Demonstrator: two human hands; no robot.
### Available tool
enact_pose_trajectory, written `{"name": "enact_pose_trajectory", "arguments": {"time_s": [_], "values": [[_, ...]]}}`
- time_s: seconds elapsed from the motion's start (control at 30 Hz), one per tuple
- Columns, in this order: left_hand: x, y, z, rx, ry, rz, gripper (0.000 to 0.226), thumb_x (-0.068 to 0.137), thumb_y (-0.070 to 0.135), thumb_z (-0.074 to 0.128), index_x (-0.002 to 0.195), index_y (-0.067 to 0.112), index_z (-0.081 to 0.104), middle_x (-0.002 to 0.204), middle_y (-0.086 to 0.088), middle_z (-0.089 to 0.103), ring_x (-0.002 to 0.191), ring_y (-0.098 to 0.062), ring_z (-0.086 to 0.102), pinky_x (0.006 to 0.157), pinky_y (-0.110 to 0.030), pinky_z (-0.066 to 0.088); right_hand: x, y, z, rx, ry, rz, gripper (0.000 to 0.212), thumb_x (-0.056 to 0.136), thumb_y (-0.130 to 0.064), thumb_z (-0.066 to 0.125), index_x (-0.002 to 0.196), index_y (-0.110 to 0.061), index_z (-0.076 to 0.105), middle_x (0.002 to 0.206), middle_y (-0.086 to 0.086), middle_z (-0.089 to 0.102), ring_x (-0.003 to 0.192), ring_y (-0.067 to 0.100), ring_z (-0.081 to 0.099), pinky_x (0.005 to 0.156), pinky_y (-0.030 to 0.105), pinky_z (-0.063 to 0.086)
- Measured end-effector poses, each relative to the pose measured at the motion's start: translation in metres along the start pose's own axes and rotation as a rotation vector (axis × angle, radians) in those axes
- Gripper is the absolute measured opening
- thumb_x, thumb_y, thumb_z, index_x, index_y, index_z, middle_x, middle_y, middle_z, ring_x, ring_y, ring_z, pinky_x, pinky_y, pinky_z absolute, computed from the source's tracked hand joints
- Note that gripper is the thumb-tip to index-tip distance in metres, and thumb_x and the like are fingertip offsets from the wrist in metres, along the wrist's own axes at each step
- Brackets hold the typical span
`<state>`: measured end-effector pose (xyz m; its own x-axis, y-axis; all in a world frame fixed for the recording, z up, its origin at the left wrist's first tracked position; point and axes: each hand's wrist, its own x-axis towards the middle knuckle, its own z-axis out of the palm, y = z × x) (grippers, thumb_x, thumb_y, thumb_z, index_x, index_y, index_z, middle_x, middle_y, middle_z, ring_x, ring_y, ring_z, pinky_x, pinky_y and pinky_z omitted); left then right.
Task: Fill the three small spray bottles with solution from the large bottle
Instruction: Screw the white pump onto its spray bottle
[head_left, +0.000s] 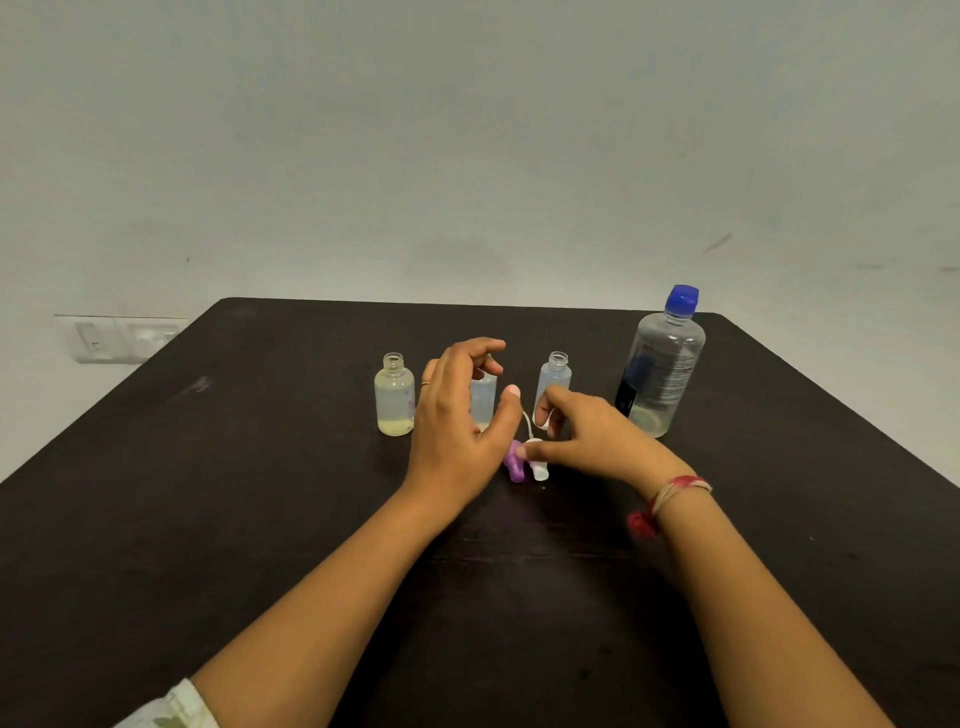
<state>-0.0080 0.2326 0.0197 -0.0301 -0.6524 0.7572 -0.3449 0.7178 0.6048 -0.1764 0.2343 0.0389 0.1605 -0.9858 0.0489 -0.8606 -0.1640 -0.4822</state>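
Note:
Three small uncapped spray bottles stand in a row on the dark table (208, 519). The left one (394, 395) holds a little yellowish liquid. The middle one (483, 400) is partly hidden behind my left hand (457, 415), which hovers open in front of it. The right one (554, 379) stands just behind my right hand (587, 436). My right hand's fingertips pinch a white spray cap (537, 460) with its thin tube, lying on the table beside a purple spray cap (515, 462). The large clear bottle (662, 369) with a blue cap stands upright at the right, a little liquid at its bottom.
A wall runs close behind the table, with a white switch plate (119, 339) at the left. The table's far corners are rounded. A red thread band is on my right wrist.

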Motion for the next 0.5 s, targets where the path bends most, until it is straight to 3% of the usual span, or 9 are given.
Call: {"name": "enact_pose_trajectory", "arguments": {"time_s": [0.3, 0.5], "values": [[0.0002, 0.0010, 0.0000, 0.022, -0.012, 0.004, 0.036, 0.084, 0.032, 0.051, 0.116, 0.018, 0.055, 0.097, 0.007, 0.058, 0.093, -0.010, 0.051, 0.075, -0.019, 0.043, 0.0022, 0.0028, 0.0028, 0.041, -0.083, 0.007, 0.034, 0.080, -0.030, 0.073, 0.102, -0.032, 0.048, 0.098, -0.005, 0.058, 0.085, 0.009, 0.058, 0.074, 0.023, 0.048], [-0.0014, 0.0011, -0.0003, 0.038, -0.020, 0.004, 0.035, 0.085, 0.033, 0.052, 0.117, 0.020, 0.054, 0.097, 0.012, 0.055, 0.092, -0.006, 0.049, 0.075, -0.020, 0.045, 0.0000, 0.0083, -0.0031, 0.068, -0.021, 0.021, 0.027, 0.079, -0.022, 0.071, 0.096, -0.025, 0.052, 0.090, -0.002, 0.059, 0.076, 0.008, 0.056, 0.064, 0.017, 0.042]]}}
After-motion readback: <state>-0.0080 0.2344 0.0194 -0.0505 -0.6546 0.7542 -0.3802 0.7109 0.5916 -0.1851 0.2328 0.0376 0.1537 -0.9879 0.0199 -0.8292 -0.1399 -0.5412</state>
